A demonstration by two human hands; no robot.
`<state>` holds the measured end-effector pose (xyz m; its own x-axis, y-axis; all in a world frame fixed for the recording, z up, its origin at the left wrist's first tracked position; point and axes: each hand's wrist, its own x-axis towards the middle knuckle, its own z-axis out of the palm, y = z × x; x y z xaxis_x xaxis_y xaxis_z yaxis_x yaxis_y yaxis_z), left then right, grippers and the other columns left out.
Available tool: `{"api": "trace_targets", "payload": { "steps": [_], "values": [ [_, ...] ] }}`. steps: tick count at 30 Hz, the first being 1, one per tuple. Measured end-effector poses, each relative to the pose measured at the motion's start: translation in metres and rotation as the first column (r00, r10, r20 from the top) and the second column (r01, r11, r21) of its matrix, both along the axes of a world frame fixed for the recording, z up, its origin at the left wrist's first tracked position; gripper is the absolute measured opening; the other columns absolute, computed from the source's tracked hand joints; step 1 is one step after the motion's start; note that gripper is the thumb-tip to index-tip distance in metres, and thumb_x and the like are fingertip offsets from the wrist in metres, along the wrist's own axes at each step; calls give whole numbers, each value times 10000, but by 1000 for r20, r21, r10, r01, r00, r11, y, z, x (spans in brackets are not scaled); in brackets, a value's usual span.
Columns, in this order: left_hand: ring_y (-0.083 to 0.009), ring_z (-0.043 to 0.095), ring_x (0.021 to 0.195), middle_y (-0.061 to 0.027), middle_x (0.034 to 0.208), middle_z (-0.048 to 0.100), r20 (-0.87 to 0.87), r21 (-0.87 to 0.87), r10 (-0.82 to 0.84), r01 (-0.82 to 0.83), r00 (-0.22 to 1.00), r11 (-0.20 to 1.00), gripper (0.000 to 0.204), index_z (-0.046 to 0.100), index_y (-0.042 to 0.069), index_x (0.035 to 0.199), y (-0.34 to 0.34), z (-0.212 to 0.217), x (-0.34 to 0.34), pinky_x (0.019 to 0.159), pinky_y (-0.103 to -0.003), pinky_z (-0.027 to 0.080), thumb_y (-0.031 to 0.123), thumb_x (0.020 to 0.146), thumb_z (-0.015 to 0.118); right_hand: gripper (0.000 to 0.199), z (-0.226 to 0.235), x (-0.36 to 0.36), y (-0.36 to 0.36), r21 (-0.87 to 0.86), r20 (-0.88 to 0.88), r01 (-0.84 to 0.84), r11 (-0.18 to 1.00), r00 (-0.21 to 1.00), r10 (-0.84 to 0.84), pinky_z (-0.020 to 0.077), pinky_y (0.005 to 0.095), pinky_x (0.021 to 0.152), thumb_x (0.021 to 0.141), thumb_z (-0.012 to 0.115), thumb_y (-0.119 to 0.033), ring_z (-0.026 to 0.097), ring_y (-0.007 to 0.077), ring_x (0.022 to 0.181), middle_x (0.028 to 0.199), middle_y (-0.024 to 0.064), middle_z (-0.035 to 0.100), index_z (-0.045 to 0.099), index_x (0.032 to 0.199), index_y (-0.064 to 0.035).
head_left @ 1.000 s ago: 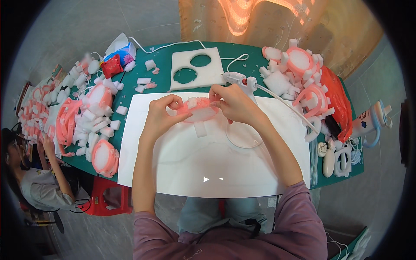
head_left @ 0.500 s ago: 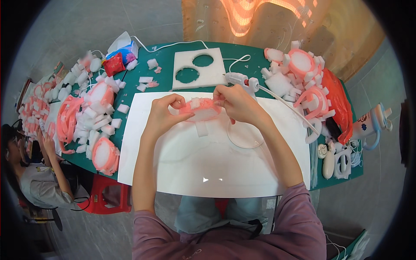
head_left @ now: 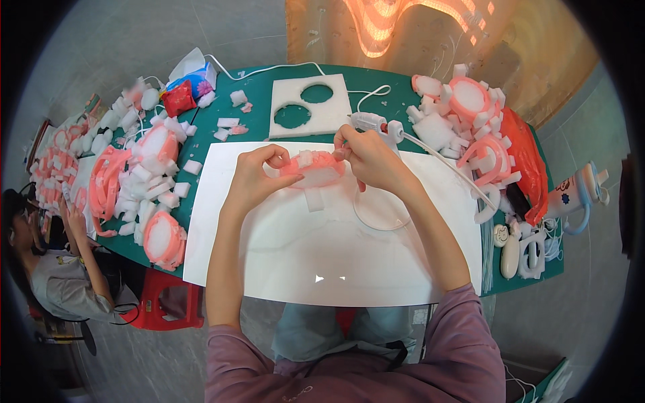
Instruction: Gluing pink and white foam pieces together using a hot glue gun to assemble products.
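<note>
While the left hand (head_left: 255,177) pinches the left end of a pink-rimmed white foam round (head_left: 326,163) between thumb and forefinger, the right hand (head_left: 369,159) closes its fingertips on the far right of the rim, so the piece sits between the two grips, above a white board (head_left: 329,258). A pale strip (head_left: 314,201) shows just below its near edge. Just beyond the right hand lies a white glue gun (head_left: 367,121); farther off, a foam panel (head_left: 337,119) with two round holes rests on the green tabletop (head_left: 258,91).
</note>
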<state>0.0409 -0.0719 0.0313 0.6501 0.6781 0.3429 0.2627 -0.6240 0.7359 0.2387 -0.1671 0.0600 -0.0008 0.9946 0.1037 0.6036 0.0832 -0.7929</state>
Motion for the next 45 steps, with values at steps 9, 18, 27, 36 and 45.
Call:
{"api": "trace_targets", "payload": {
  "steps": [9, 18, 27, 36, 45],
  "values": [
    [-110, 482, 649, -14, 651, 538, 1, 0, -12, 12, 1000, 1000, 257, 555, 32, 716, 1, 0, -2, 641, -231, 414, 87, 580, 767, 69, 3, -2, 0, -22, -100, 26, 999, 995, -28, 399, 306, 336, 795, 385, 43, 534, 209, 406, 705, 136, 580, 426, 846, 20],
    [-110, 475, 641, -14, 645, 530, 6, 14, -38, 38, 999, 999, 264, 540, 31, 703, 2, 1, -4, 631, -230, 408, 75, 571, 765, 25, -4, 3, 7, -48, -191, 67, 997, 979, -76, 386, 256, 327, 870, 436, -37, 526, 127, 381, 753, 145, 642, 423, 861, -18],
    [-114, 489, 629, -20, 627, 541, -13, 29, -74, 74, 997, 997, 248, 533, 31, 671, 8, 1, -9, 620, -224, 414, 61, 568, 757, 44, 15, 6, 0, 116, -297, 148, 982, 949, -108, 412, 224, 421, 884, 462, -54, 562, 100, 502, 888, 136, 647, 432, 855, -40],
    [-118, 503, 638, -27, 649, 548, -6, 41, -61, 61, 998, 997, 257, 535, 37, 709, 8, 0, -12, 624, -219, 415, 83, 585, 755, 32, 48, -3, -28, 500, -476, 204, 841, 877, 70, 472, 242, 655, 874, 450, -18, 621, 168, 796, 906, 159, 643, 445, 897, 4],
    [-122, 493, 624, -24, 644, 519, 42, 81, -106, 102, 994, 992, 276, 529, 52, 752, 10, 0, -10, 600, -221, 408, 109, 601, 754, 72, 57, -27, -85, 559, -430, 59, 827, 874, 228, 492, 280, 647, 849, 464, 68, 627, 206, 732, 804, 183, 626, 434, 899, 28]
  ]
}}
